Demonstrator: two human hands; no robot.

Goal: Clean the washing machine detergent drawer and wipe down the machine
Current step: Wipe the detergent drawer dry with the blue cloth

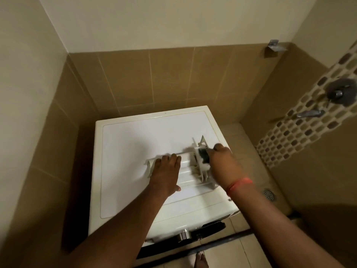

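The white detergent drawer [190, 169] lies on top of the white washing machine [135, 151], near its right side. My left hand [167, 172] lies flat on the drawer's left end, fingers straight, holding it down. My right hand [224, 161] grips a dark scrubbing tool [203, 155], blurred by motion, against the drawer's right end. A red thread band circles my right wrist.
The machine stands in a corner of brown-tiled walls. A tap [309, 113] and a round valve [341, 91] stick out of the mosaic strip on the right wall. A floor drain [269, 194] sits right of the machine. My foot [201, 260] shows at the bottom.
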